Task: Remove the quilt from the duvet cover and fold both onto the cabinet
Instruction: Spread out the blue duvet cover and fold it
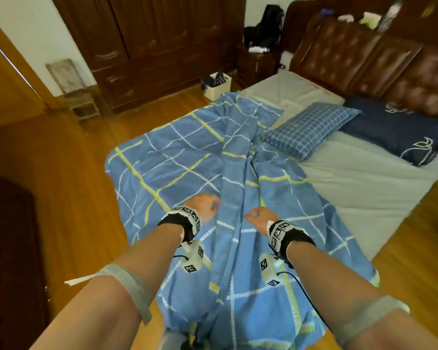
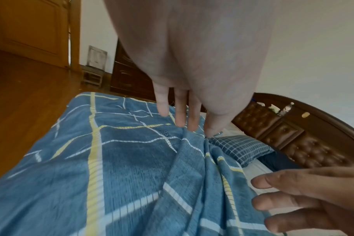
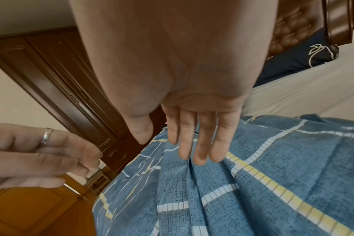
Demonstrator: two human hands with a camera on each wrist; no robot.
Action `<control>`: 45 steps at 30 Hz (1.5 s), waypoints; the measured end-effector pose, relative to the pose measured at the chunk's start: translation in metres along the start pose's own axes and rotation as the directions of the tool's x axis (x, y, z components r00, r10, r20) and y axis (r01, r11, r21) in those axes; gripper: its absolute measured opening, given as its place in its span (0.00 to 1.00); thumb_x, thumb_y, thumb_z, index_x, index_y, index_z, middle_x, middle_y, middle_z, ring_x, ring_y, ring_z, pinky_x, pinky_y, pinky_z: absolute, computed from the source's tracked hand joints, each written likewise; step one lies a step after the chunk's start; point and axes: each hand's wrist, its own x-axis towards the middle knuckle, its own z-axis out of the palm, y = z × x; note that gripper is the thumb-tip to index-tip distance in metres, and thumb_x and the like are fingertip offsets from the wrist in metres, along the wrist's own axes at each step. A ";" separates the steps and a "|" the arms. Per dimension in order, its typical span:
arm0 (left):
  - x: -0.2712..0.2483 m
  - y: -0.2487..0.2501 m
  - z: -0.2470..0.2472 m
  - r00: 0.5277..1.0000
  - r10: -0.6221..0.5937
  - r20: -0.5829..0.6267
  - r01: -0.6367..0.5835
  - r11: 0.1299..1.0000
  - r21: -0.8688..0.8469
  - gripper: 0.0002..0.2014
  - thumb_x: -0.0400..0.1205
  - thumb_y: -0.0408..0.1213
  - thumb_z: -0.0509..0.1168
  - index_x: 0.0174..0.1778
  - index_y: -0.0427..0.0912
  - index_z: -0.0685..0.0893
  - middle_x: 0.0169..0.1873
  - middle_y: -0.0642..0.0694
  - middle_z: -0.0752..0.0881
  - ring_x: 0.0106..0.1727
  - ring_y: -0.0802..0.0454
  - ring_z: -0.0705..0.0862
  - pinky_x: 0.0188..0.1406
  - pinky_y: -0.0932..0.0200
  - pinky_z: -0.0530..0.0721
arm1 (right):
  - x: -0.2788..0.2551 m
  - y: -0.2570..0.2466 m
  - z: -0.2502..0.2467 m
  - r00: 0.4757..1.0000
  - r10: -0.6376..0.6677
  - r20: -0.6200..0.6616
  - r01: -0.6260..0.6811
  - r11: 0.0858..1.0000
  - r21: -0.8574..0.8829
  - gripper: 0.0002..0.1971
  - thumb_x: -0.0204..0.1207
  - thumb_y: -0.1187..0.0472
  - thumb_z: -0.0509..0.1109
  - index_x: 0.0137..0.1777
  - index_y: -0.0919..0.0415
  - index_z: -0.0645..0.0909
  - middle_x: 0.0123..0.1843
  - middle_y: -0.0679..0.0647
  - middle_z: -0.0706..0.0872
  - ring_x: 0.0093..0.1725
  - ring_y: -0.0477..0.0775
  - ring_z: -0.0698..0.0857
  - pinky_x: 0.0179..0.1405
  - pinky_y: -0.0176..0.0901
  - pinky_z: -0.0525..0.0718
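Looking at it, the duvet cover (image 1: 187,160) lies on the bed with a bunched ridge running straight away between both hands. Left hand (image 1: 204,207) and right hand (image 1: 259,218) hover, fingers relaxed, holding nothing, about equally near.

We reach both bare forearms forward and down, roughly parallel, each with a grey band near the elbow and a black strap with marker blocks at the wrist. Our left hand (image 1: 204,206) and right hand (image 1: 259,216) sit near each other, apart, palms down. In the wrist views the left fingers (image 2: 180,111) extend straight, slightly spread, and the right fingers (image 3: 200,138) lie straight, side by side. Neither hand holds anything. A ring (image 3: 46,137) sits on one left finger.
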 end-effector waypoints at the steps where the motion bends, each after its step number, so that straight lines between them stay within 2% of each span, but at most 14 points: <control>1: 0.018 -0.012 -0.004 1.000 0.018 0.004 -0.018 1.000 0.002 0.18 0.85 0.36 0.60 0.71 0.48 0.79 0.72 0.45 0.79 0.69 0.42 0.79 0.66 0.52 0.78 | 0.016 -0.008 0.003 0.999 0.034 -0.010 -0.033 0.999 0.033 0.15 0.84 0.51 0.67 0.56 0.65 0.83 0.56 0.62 0.85 0.59 0.64 0.82 0.67 0.50 0.78; 5: 0.098 -0.060 0.001 0.993 0.095 0.073 -0.094 0.995 -0.018 0.20 0.86 0.34 0.60 0.75 0.49 0.75 0.74 0.44 0.76 0.71 0.43 0.78 0.70 0.50 0.76 | 0.086 -0.035 0.035 0.974 0.226 -0.020 -0.222 0.967 0.124 0.32 0.79 0.47 0.71 0.77 0.64 0.68 0.69 0.62 0.80 0.64 0.63 0.82 0.55 0.45 0.79; 8: 0.154 -0.098 0.014 0.968 0.162 0.191 -0.157 0.987 -0.042 0.21 0.86 0.35 0.60 0.75 0.53 0.72 0.74 0.47 0.76 0.63 0.43 0.84 0.63 0.45 0.82 | 0.150 -0.043 0.078 0.884 0.467 -0.034 -0.450 0.866 0.218 0.45 0.75 0.46 0.74 0.84 0.65 0.55 0.77 0.64 0.72 0.74 0.66 0.75 0.70 0.56 0.77; 12: 0.197 -0.135 0.025 0.934 0.239 0.265 -0.229 0.971 -0.070 0.23 0.86 0.34 0.60 0.78 0.54 0.70 0.77 0.50 0.73 0.66 0.43 0.82 0.65 0.45 0.81 | 0.185 -0.053 0.107 0.786 0.605 -0.128 -0.568 0.787 0.241 0.28 0.83 0.59 0.66 0.80 0.66 0.64 0.75 0.65 0.75 0.75 0.65 0.74 0.73 0.50 0.73; 16: 0.210 -0.142 0.011 0.925 0.286 0.252 -0.283 0.958 -0.046 0.26 0.85 0.32 0.61 0.80 0.53 0.68 0.75 0.47 0.72 0.66 0.43 0.81 0.62 0.49 0.79 | 0.177 -0.070 0.107 0.880 0.459 -0.122 -0.411 0.865 0.288 0.15 0.75 0.64 0.72 0.62 0.56 0.84 0.57 0.57 0.88 0.58 0.62 0.85 0.59 0.42 0.81; 18: 0.212 -0.136 -0.002 0.909 0.362 0.206 -0.376 0.926 0.028 0.31 0.83 0.30 0.63 0.81 0.54 0.66 0.78 0.49 0.67 0.72 0.44 0.75 0.67 0.50 0.75 | 0.166 -0.082 0.101 0.928 0.365 -0.073 -0.334 0.903 0.270 0.07 0.71 0.64 0.75 0.46 0.52 0.86 0.45 0.56 0.89 0.46 0.56 0.86 0.53 0.48 0.87; 22: 0.209 -0.104 -0.025 0.742 0.616 0.263 -0.667 0.645 0.372 0.42 0.75 0.23 0.67 0.81 0.63 0.65 0.85 0.48 0.55 0.84 0.42 0.53 0.81 0.42 0.58 | 0.133 -0.109 0.079 0.970 0.243 0.021 -0.244 0.967 0.067 0.09 0.68 0.62 0.76 0.33 0.59 0.78 0.31 0.54 0.79 0.34 0.54 0.78 0.39 0.49 0.80; 24: 0.201 -0.090 -0.030 0.681 0.623 0.386 -0.724 0.490 0.487 0.30 0.76 0.30 0.69 0.71 0.63 0.78 0.82 0.50 0.65 0.84 0.44 0.56 0.82 0.41 0.53 | 0.115 -0.112 0.072 0.974 0.219 0.059 -0.220 0.976 0.009 0.11 0.69 0.62 0.75 0.32 0.60 0.75 0.29 0.52 0.75 0.34 0.55 0.75 0.39 0.47 0.76; 26: 0.186 -0.086 -0.032 0.715 0.555 0.425 -0.693 0.481 0.537 0.14 0.78 0.43 0.69 0.60 0.57 0.83 0.63 0.50 0.84 0.73 0.48 0.75 0.81 0.45 0.55 | 0.093 -0.104 0.069 0.976 0.214 0.042 -0.214 0.977 0.006 0.08 0.71 0.62 0.74 0.46 0.66 0.84 0.40 0.59 0.83 0.45 0.61 0.83 0.47 0.47 0.82; 29: 0.157 -0.086 -0.032 0.757 0.506 0.414 -0.647 0.494 0.581 0.12 0.81 0.53 0.64 0.52 0.52 0.84 0.46 0.50 0.89 0.55 0.47 0.86 0.74 0.52 0.65 | 0.055 -0.086 0.072 0.978 0.193 -0.077 -0.192 0.981 0.018 0.17 0.75 0.64 0.72 0.62 0.70 0.81 0.54 0.64 0.85 0.60 0.66 0.84 0.54 0.46 0.79; 34: 0.088 -0.095 -0.038 0.820 0.467 0.332 -0.565 0.566 0.600 0.13 0.83 0.51 0.61 0.60 0.56 0.83 0.50 0.49 0.90 0.55 0.46 0.88 0.50 0.55 0.77 | 0.016 -0.080 0.104 0.962 0.172 -0.211 -0.157 0.984 0.086 0.05 0.79 0.65 0.65 0.47 0.59 0.70 0.44 0.59 0.78 0.47 0.61 0.80 0.42 0.43 0.72; 37: 0.040 -0.118 -0.041 0.874 0.371 0.315 -0.483 0.588 0.649 0.16 0.83 0.53 0.61 0.65 0.58 0.82 0.53 0.47 0.89 0.56 0.44 0.87 0.43 0.56 0.76 | 0.003 -0.086 0.138 0.972 0.142 -0.185 -0.114 0.982 0.152 0.02 0.80 0.66 0.62 0.49 0.59 0.74 0.47 0.58 0.79 0.48 0.58 0.78 0.47 0.46 0.77; 42: -0.011 -0.154 -0.031 0.904 0.285 0.318 -0.427 0.577 0.696 0.14 0.81 0.54 0.63 0.54 0.50 0.86 0.51 0.48 0.89 0.54 0.45 0.87 0.44 0.56 0.79 | -0.042 -0.094 0.177 0.968 0.155 -0.197 -0.099 0.959 0.267 0.10 0.73 0.49 0.75 0.48 0.52 0.80 0.48 0.53 0.85 0.52 0.57 0.84 0.55 0.45 0.82; 45: -0.023 -0.152 -0.022 0.901 0.320 0.294 -0.429 0.549 0.717 0.15 0.84 0.53 0.60 0.49 0.47 0.85 0.50 0.48 0.88 0.52 0.45 0.87 0.42 0.55 0.80 | -0.075 -0.084 0.190 0.973 0.177 -0.146 -0.164 0.982 0.095 0.22 0.65 0.46 0.82 0.55 0.50 0.82 0.53 0.54 0.86 0.55 0.57 0.85 0.55 0.46 0.82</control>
